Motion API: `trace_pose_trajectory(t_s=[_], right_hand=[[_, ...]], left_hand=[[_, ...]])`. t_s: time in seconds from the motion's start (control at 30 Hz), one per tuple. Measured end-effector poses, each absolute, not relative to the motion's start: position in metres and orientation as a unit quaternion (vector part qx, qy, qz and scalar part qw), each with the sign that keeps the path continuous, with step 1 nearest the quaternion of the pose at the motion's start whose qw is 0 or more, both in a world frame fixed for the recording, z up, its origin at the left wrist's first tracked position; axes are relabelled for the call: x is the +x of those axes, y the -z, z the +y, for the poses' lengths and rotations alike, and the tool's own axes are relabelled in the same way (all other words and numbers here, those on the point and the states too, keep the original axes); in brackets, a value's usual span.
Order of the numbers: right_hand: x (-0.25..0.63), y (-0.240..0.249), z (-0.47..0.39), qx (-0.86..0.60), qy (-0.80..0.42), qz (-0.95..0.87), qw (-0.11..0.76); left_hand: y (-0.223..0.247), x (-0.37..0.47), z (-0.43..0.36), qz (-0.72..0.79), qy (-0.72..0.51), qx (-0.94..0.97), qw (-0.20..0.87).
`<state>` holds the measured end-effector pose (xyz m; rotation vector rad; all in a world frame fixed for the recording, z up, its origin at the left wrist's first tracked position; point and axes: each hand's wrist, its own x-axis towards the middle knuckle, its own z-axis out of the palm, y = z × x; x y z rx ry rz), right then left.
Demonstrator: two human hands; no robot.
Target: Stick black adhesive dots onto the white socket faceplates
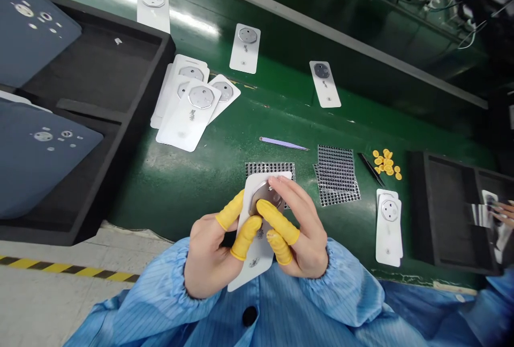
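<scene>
A white phone back cover with a silver octagonal camera plate is held tilted in front of my chest. My left hand grips its left edge, with yellow finger cots on the thumb and a finger. On the other side, my right hand is closed on the cover, its cotted thumb and index finger at the camera plate and a bare finger over the top edge. Those fingers hide part of the plate. Behind the cover lies a sheet of black dots, partly hidden.
Tweezers, more dot sheets, black tweezers and yellow finger cots lie on the green bench. Piled covers stand left, beside a black tray; another stack is right. A co-worker's hand reaches into the right tray.
</scene>
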<state>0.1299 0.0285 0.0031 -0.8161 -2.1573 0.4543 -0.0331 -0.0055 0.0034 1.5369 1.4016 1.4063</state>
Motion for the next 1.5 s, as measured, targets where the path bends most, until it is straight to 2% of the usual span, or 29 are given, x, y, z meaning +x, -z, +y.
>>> trace_pose_trajectory(t_s=[0.13, 0.27, 0.47, 0.53, 0.73, 0.9, 1.03, 1.3, 1.43, 1.5], right_hand=[[0.127, -0.007, 0.026, -0.303, -0.169, -0.867, 0.357], [0.123, -0.001, 0.025, -0.306, -0.219, -0.858, 0.351], [0.129, 0.007, 0.032, -0.328, -0.286, -0.797, 0.418], [0.129, 0.004, 0.033, -0.330, -0.286, -0.787, 0.436], [0.129, -0.003, 0.034, -0.313, -0.242, -0.809, 0.435], [0.133, -0.010, 0.034, -0.283, -0.156, -0.872, 0.367], [0.138, -0.025, 0.042, -0.263, -0.172, -0.892, 0.326], [0.142, -0.042, 0.064, -0.251, -0.241, -0.878, 0.329], [0.145, -0.047, 0.067, -0.244, -0.277, -0.868, 0.332], [0.147, -0.047, 0.068, -0.255, -0.291, -0.848, 0.362]], left_hand=[[-0.004, -0.036, -0.002, 0.529, -0.514, 0.625, 0.257], [-0.003, -0.038, 0.004, 0.529, -0.494, 0.661, 0.198], [0.001, -0.032, 0.002, 0.540, -0.512, 0.541, 0.392], [0.001, -0.029, -0.001, 0.539, -0.523, 0.504, 0.426], [-0.003, -0.027, -0.005, 0.539, -0.539, 0.469, 0.447], [-0.004, -0.027, -0.003, 0.524, -0.532, 0.546, 0.379], [-0.004, -0.027, -0.003, 0.526, -0.522, 0.576, 0.346], [-0.012, -0.026, -0.004, 0.498, -0.516, 0.444, 0.537], [-0.018, -0.024, -0.002, 0.496, -0.520, 0.396, 0.572], [-0.021, -0.023, -0.001, 0.500, -0.518, 0.376, 0.584]])
